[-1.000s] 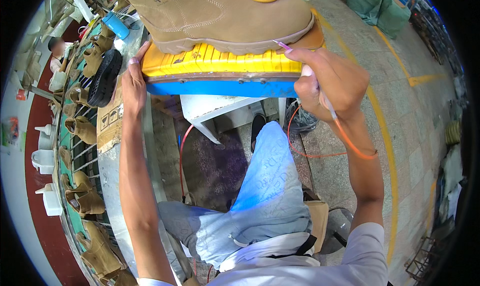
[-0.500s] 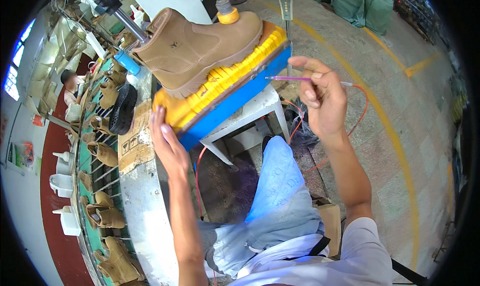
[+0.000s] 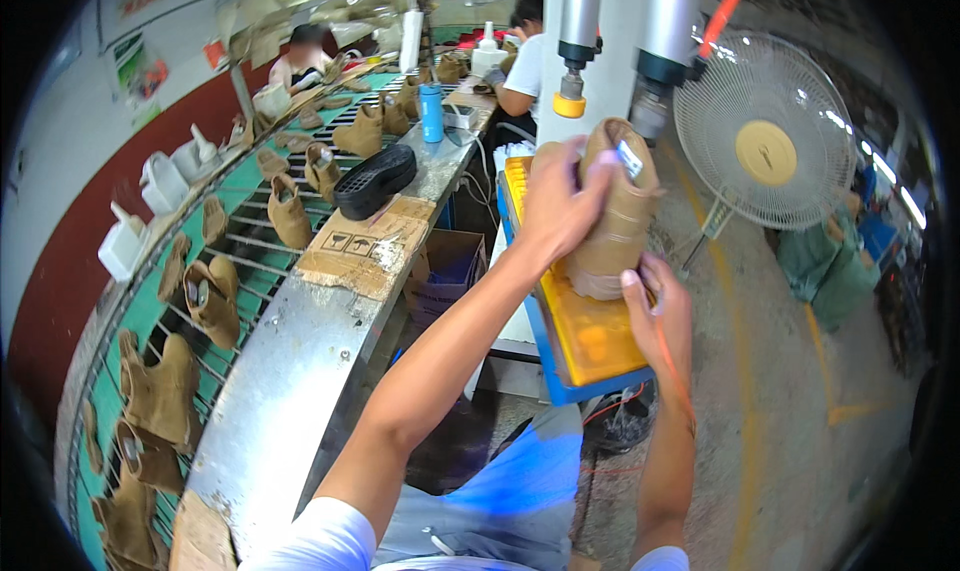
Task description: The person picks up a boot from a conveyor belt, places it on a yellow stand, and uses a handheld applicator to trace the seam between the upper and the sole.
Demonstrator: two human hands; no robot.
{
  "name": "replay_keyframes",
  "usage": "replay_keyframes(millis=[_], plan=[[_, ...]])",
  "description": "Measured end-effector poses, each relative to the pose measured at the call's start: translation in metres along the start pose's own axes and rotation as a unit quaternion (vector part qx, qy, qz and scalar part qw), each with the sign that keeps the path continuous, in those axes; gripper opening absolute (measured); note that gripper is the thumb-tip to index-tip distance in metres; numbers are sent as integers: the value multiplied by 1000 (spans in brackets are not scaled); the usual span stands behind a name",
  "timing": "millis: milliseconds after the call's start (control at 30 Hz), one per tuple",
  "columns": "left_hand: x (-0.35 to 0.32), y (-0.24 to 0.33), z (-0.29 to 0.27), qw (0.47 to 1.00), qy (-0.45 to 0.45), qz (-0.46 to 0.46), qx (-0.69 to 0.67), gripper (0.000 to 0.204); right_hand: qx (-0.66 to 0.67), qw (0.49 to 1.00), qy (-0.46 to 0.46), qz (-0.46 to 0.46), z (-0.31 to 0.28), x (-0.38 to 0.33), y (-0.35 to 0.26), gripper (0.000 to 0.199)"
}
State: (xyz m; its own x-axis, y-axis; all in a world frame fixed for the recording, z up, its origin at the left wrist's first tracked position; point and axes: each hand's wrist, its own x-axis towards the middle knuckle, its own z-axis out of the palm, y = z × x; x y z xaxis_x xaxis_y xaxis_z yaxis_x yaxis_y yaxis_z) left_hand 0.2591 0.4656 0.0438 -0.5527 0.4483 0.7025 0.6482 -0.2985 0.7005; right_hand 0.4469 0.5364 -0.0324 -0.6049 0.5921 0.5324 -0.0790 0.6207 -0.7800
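Note:
A tan ankle boot [image 3: 612, 236] stands on the yellow pad [image 3: 597, 343] of a blue-sided press base [image 3: 540, 323], its open top upward. My left hand [image 3: 563, 199] grips the boot's upper near the collar, thumb on the near side. Low on its right side, my right hand [image 3: 662, 316] holds it near the sole, some fingers hidden. An orange tube [image 3: 672, 366] runs along that hand and wrist; whatever pen-like tool is on it is hidden. Above the boot hang two press cylinders, one with a yellow-tipped pressing head [image 3: 570, 104], raised clear of the boot.
On the left, a metal bench [image 3: 290, 371] carries cardboard [image 3: 365, 246], a black sole [image 3: 375, 181] and a blue bottle [image 3: 431, 113]. Beyond it, a rack [image 3: 250, 306] holds several tan boots. A fan [image 3: 765, 131] stands at right; two people sit farther back.
The pressing heads have come up off the boot. Both my hands have moved onto the boot, which now stands turned on the pad. The view has swung left; the pen-like tool no longer shows.

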Motion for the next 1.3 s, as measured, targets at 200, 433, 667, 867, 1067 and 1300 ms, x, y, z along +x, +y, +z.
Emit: replay_keyframes(millis=[200, 433, 667, 867, 1067, 1300], plan=[[4, -3, 23, 987, 114, -44, -109, 46, -156, 984, -27, 83, 7, 7, -39, 64], [-22, 27, -91, 817, 286, -110, -489, 48, -126, 988, -32, 89, -2, 7, -22, 69], [-104, -32, -376, 966, 136, -113, -189, 45, -104, 989, -8, 107, 7, -5, -27, 73], [-192, -121, -515, 985, 51, -113, -118, 69, -164, 984, -32, 63, -1, 0, -16, 84], [-188, -116, -500, 985, 68, -158, -15, 67, -154, 984, -41, 75, -8, -7, -15, 87], [-188, -112, -506, 986, 73, -149, 8, 67, -188, 980, -41, 58, -1, -1, -18, 86]])
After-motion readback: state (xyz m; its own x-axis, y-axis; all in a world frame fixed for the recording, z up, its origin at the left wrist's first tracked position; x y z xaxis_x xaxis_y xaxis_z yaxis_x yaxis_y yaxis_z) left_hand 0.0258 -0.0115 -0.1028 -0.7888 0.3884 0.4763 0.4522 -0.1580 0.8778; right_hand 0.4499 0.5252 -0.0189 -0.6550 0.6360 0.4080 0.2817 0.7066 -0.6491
